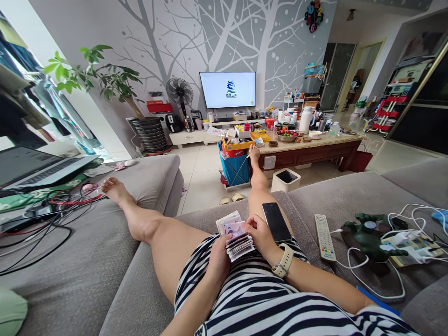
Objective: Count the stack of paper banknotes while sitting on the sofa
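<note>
I sit on a grey sofa with my bare legs stretched out. My left hand is closed round the bottom of a thick stack of banknotes held over my lap. My right hand pinches the top notes of the same stack, thumb on the upper edge; a watch with a pale strap is on that wrist. A black phone lies face up on my right thigh, just beyond the right hand.
A white remote control, a green fist-shaped holder and white cables lie on the sofa to my right. A laptop and tangled wires sit at left. Ahead stand a cluttered coffee table, a bin and a television.
</note>
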`<control>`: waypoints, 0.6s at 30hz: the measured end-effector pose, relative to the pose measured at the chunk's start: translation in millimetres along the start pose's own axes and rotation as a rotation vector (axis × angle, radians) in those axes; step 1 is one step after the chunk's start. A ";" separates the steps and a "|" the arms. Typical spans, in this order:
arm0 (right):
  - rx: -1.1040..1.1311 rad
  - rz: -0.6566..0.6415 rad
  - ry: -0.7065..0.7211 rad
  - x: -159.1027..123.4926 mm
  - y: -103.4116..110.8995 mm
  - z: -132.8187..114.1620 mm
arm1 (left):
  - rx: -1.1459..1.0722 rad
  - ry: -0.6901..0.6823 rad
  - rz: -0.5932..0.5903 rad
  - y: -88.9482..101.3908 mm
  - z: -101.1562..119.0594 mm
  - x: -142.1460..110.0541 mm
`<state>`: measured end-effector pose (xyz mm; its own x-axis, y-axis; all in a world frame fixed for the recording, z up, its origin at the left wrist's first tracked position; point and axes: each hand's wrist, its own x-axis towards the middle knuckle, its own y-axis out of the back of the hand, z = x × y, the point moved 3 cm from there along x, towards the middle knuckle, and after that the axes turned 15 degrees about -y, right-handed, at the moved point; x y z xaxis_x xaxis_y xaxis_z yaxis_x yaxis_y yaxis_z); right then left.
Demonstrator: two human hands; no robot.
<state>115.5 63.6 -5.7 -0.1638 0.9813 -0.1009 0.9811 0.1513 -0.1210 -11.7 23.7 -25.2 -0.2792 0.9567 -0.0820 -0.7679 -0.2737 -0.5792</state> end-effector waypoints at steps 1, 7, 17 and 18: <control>-0.013 0.001 -0.006 1.0 0.1 1.4 | 0.002 -0.001 -0.005 1.0 -0.7 0.3; -0.071 0.011 -0.013 3.4 -0.1 4.8 | -0.006 0.023 -0.007 1.0 -2.0 -0.3; -0.066 -0.009 0.017 -2.0 -0.5 -1.4 | -0.087 0.049 0.101 -9.1 2.9 -5.3; -0.062 -0.018 0.024 -3.0 -0.7 -2.7 | -0.089 0.050 0.117 -8.5 2.9 -5.2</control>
<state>115.5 60.9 -2.6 -0.1798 0.9808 -0.0752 0.9826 0.1754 -0.0611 -5.3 20.8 -17.5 -0.3324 0.9234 -0.1922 -0.6772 -0.3755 -0.6327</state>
